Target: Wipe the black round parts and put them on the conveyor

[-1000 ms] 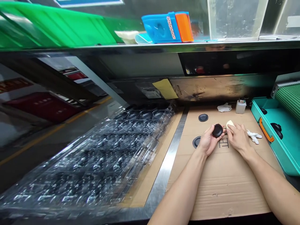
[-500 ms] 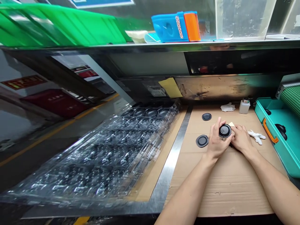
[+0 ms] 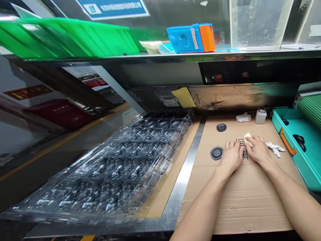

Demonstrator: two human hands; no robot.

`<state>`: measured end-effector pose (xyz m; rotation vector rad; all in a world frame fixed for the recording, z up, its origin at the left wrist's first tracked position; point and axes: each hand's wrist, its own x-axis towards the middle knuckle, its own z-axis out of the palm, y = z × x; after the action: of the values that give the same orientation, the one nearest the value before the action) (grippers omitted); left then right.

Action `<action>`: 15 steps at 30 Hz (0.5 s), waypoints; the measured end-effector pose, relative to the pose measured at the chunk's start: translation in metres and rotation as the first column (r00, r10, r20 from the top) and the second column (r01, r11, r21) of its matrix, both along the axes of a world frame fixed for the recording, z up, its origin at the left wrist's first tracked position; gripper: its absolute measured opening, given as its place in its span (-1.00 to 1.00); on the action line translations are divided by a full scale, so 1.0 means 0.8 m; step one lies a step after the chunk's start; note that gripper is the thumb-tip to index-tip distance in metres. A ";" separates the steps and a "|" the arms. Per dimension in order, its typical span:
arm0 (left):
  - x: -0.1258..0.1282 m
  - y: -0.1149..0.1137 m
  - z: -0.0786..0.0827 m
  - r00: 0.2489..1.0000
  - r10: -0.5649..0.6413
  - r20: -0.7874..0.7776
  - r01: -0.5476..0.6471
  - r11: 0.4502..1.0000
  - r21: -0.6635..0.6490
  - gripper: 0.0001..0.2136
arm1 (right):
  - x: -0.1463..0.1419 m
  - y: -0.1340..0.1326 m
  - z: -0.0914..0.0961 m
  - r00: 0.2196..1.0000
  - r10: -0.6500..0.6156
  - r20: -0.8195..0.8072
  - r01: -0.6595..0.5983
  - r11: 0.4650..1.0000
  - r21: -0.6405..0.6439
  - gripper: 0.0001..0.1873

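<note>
My left hand (image 3: 232, 156) lies palm down on the cardboard sheet (image 3: 240, 197), fingers curled over a black round part; only a dark sliver of that part (image 3: 244, 155) shows at the hand's right edge. Touching it on the right, my right hand (image 3: 257, 150) pinches a small cream-coloured pad (image 3: 247, 137) at its fingertips. Two flat black discs lie on the cardboard to the left, one close by (image 3: 216, 153) and one farther back (image 3: 221, 127).
A stack of clear blister trays (image 3: 120, 164) fills the left of the bench beside a steel strip (image 3: 185, 174). At the back stand a small white bottle (image 3: 260, 116) and crumpled tissue (image 3: 243, 117). A white cloth (image 3: 276, 148) and a teal tray (image 3: 304, 167) holding black parts (image 3: 299, 139) sit on the right.
My left hand has turned over and lowered the black round part from in front of me down onto the cardboard, covering it. My right hand stays beside it with the pad.
</note>
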<state>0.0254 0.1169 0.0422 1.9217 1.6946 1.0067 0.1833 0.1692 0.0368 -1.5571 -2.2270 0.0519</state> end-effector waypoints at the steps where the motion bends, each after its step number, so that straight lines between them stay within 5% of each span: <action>1: -0.001 -0.006 0.005 0.997 -0.074 -0.034 0.073 0.997 -0.028 -0.64 | 0.000 0.000 0.000 1.000 -0.002 -0.004 0.002 1.000 0.000 -0.65; 4: -0.004 -0.021 0.016 0.964 -0.237 -0.122 0.224 0.968 -0.112 -0.50 | -0.001 -0.002 0.000 1.000 -0.007 -0.012 0.007 1.000 0.001 -0.65; 8: -0.019 -0.008 0.028 0.956 -0.269 -0.113 0.260 0.961 -0.090 -0.44 | -0.002 -0.005 0.002 1.000 -0.010 -0.012 0.009 1.000 -0.008 -0.66; 12: -0.072 0.064 0.043 0.994 -0.090 -0.065 0.094 0.993 0.067 -0.30 | -0.003 -0.007 0.003 1.000 -0.009 -0.027 0.009 1.000 -0.008 -0.69; 15: -0.113 0.125 0.046 0.999 0.011 -0.036 -0.010 1.000 0.018 -0.27 | -0.003 -0.007 0.001 0.999 -0.015 -0.038 0.014 0.999 -0.032 -0.70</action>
<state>-0.0648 0.2172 0.0789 1.9553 1.7227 1.0008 0.1805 0.1638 0.0378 -1.5754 -2.1955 0.1126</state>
